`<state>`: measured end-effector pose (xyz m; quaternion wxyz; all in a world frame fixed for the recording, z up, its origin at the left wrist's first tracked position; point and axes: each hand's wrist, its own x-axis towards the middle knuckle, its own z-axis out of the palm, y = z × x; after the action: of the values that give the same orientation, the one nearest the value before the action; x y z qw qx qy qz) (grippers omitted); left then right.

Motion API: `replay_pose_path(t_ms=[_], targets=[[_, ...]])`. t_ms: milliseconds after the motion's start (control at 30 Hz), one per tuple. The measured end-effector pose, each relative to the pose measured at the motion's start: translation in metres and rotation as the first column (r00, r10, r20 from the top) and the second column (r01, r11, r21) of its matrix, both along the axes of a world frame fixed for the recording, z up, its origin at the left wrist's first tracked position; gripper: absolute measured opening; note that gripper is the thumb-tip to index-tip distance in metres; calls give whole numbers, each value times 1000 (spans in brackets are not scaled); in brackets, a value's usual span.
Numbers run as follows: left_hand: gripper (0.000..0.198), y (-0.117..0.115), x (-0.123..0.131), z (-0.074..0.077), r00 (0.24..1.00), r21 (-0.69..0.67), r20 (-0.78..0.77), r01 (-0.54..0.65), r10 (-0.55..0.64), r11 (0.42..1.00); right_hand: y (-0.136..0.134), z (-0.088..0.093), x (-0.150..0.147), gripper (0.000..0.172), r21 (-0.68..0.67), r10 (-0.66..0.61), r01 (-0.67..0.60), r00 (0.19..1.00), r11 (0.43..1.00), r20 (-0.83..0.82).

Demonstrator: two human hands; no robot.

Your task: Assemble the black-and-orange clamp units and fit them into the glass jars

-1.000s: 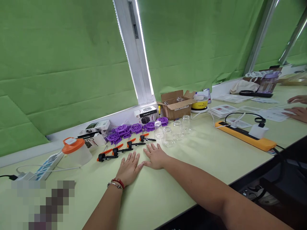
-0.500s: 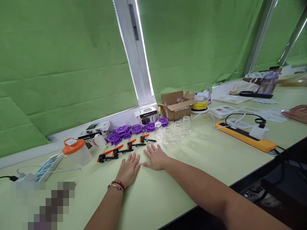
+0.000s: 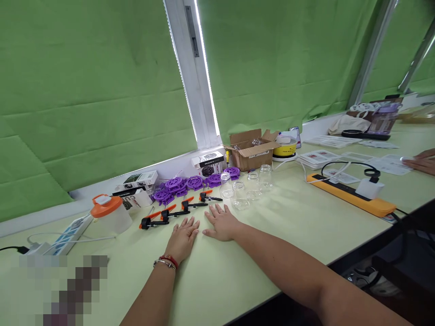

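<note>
My left hand (image 3: 182, 239) lies flat on the pale green table (image 3: 238, 271), fingers spread, with red and silver bracelets at the wrist. My right hand (image 3: 221, 222) rests flat beside it, thumbs nearly touching, a ring on one finger. Neither hand holds anything. Just beyond the fingertips lies a row of several orange-and-black clamps (image 3: 176, 210). Behind those sit purple plastic wheels (image 3: 190, 184). Several small clear glass jars (image 3: 245, 188) stand to the right of my right hand.
A jar with an orange lid (image 3: 109, 213) and a white power strip (image 3: 70, 228) sit at left. Small boxes (image 3: 137, 180) and a cardboard box (image 3: 253, 148) line the window ledge. An orange power strip (image 3: 350, 195) lies at right. Another person's hand (image 3: 423, 160) rests on papers far right.
My hands stay flat in the same spot. At far right the other person's hands have pulled back, so only one still shows at the frame edge.
</note>
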<state>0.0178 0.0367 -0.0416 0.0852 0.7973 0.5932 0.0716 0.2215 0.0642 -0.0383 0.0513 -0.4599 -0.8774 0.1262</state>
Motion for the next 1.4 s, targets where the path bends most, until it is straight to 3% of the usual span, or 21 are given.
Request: replay_pose_path(t_ms=[300,400,467,600,667,767,900,1000,1100,1200,1300,1400], targets=[[47,-2,2,1,999,27,-36,1,0,1000,0,1,0,86,-6,3,-3,1000,1000,5],[43,-2,1,2,999,119,-54,14,-7,993,0,0,0,86,-9,-1,1,1000,1000,-4],[39,-3,1,4,999,251,-51,25,-12,968,0,0,1,85,6,-1,1,999,1000,-44],[41,-6,4,8,996,570,-84,64,-19,819,-2,4,2,65,59,153,-142,947,988,-282],[44,-8,7,8,987,695,-160,128,-22,708,-4,5,1,50,-19,188,-222,869,975,-458],[38,-10,11,9,957,786,-277,274,-81,554,-6,2,-2,38,-221,76,-310,719,925,-691],[30,-13,18,13,924,787,-353,379,-149,487,-4,-3,-5,27,-341,-84,-377,555,861,-827],[30,-14,21,15,915,786,-376,400,-149,472,-2,-5,-4,23,-365,-154,-344,510,865,-846],[30,-15,22,16,911,786,-385,408,-148,464,-1,-5,-4,22,-354,-157,-304,520,885,-840],[30,-14,20,15,913,783,-380,403,-149,473,-4,-2,-4,22,-287,-74,-276,590,917,-804],[30,-12,17,13,919,784,-368,388,-141,486,-8,3,-5,23,-91,125,-263,698,961,-705],[32,-10,17,10,921,780,-365,384,-139,494,-10,6,-7,22,106,280,-264,802,959,-528]])
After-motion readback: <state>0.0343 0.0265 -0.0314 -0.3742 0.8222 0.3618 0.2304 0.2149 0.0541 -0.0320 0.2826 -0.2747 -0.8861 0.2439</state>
